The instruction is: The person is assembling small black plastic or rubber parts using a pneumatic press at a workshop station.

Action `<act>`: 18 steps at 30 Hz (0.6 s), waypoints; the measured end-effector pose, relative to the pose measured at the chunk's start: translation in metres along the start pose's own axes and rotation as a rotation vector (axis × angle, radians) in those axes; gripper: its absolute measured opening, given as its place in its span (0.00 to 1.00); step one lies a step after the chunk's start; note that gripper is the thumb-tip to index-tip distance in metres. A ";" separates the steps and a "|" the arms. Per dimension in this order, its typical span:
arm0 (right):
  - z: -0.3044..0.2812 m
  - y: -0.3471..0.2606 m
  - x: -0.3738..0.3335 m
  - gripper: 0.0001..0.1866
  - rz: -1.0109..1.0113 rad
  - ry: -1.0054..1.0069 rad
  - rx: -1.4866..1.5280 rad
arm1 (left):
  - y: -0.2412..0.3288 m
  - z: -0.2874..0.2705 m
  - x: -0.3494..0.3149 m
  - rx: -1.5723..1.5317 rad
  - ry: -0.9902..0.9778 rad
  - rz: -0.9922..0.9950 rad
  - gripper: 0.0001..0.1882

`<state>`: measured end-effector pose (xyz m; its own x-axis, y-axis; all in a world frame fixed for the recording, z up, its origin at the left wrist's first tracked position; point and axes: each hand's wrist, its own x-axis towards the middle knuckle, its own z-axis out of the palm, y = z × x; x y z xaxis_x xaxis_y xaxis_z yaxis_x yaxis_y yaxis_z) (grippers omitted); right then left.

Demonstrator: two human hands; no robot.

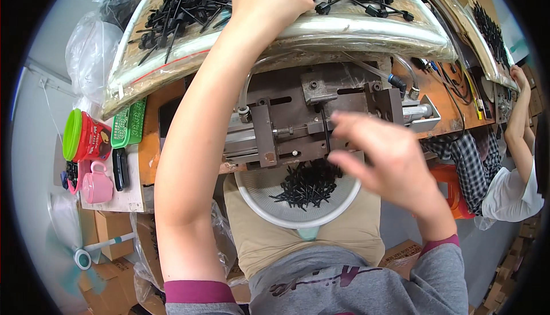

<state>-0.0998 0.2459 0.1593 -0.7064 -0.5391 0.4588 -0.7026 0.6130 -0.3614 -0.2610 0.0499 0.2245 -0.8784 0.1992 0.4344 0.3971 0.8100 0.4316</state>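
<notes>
"Where are the black stick-like parts?"

"Mostly heaped on the tray [395, 26] along the far edge of the surface [150, 153]. More black parts [303, 186] lie in the white basket [252, 203] on the person's lap, just below the near edge. The tray's pale raised rim probably keeps the heap from sliding off, and the basket seems set there to catch pieces."

"And the hands?"

"The left hand [266, 0] reaches over the tray's rim into the heap. Its fingertips are hidden, so I can't tell whether it pinches anything. The right hand [381, 151] has thumb and forefinger spread apart, just beside a dark rod [327, 128] in the metal fixture [266, 134]. It's blurred, so I wouldn't swear to its other fingers."

"Why would the fixture sit there?"

"Near the middle of the near edge, between heap and basket, it's presumably within easy reach of both."

"What else is around?"

"By the surface's left edge are a green basket [134, 123], a red tub [97, 137] and a pink mug [97, 186]. Loose cables [458, 94] lie toward the right end. Beyond are a fan [82, 259], cardboard boxes [109, 283] and, at far right, a co-worker [510, 197] in a white top."
</notes>
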 end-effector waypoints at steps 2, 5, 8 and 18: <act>-0.018 0.015 0.024 0.15 -0.014 0.165 -0.051 | -0.006 -0.009 -0.011 -0.015 0.130 0.016 0.14; -0.043 0.057 0.070 0.10 -0.046 0.390 -0.275 | -0.005 -0.032 -0.031 -0.114 0.210 0.055 0.12; -0.065 0.089 0.114 0.16 0.055 0.189 -0.453 | 0.009 -0.040 -0.082 -0.168 0.234 0.233 0.13; -0.030 0.097 0.171 0.11 -0.026 -0.141 -0.497 | 0.045 0.032 -0.229 -0.049 -0.033 0.218 0.15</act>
<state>-0.2862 0.2306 0.2274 -0.7182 -0.6092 0.3362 -0.6181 0.7805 0.0940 -0.0507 0.0581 0.1190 -0.7782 0.3854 0.4958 0.5903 0.7183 0.3682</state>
